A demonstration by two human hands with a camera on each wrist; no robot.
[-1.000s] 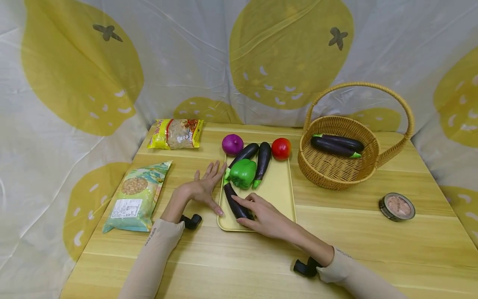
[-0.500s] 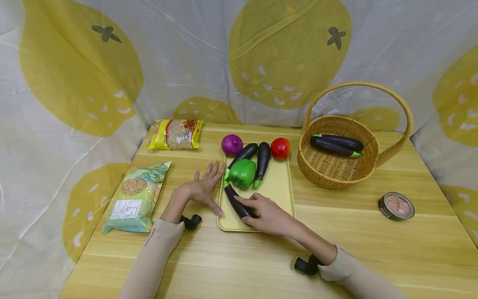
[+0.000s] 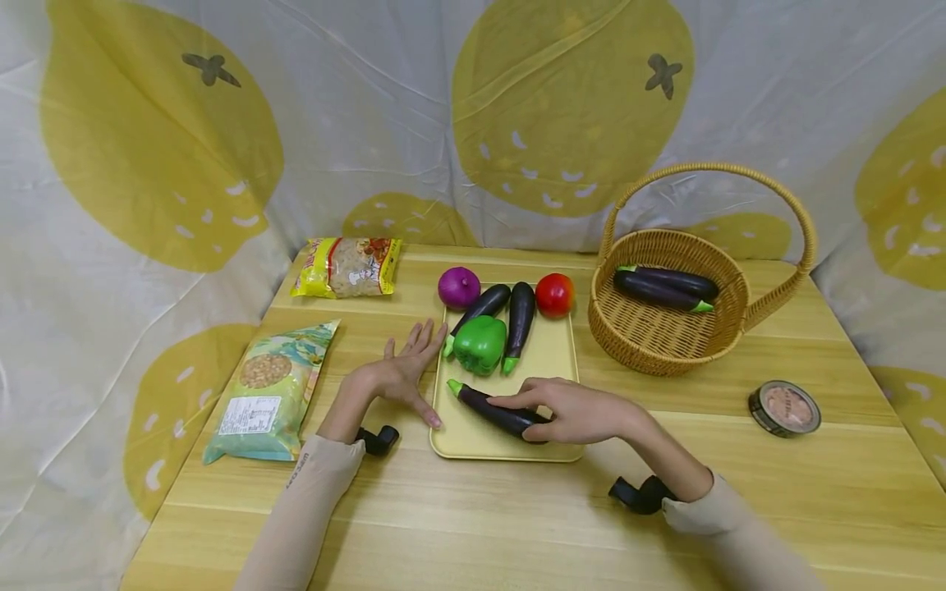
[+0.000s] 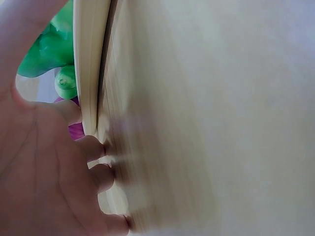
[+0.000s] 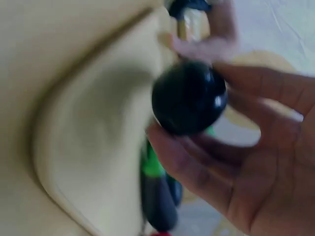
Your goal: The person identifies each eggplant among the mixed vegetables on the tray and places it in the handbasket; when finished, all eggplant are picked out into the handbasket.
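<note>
My right hand (image 3: 584, 409) pinches the blunt end of a dark purple eggplant (image 3: 480, 404), which lies slantwise over the near part of a pale yellow tray (image 3: 553, 353). In the right wrist view, thumb and fingers wrap the rounded end of that eggplant (image 5: 189, 98). My left hand (image 3: 402, 373) has its fingers spread at the tray's left edge, fingertips on the table just outside the rim in the left wrist view. Farther up the tray are a green bell pepper (image 3: 482, 345) and two more eggplants, one behind it (image 3: 488, 304) and one beside it (image 3: 521, 316).
A purple onion (image 3: 459, 287) and a red tomato (image 3: 554, 295) sit at the tray's far corners. Right of it stands a wicker basket (image 3: 643, 353) with a tall handle and two eggplants (image 3: 658, 287). A round tin (image 3: 785, 408) is at right, two food bags (image 3: 269, 394) at left.
My right hand has moved right, swinging the eggplant from a steep slant to a flatter one; its green stem has come away from the pepper. The left hand has stayed put.
</note>
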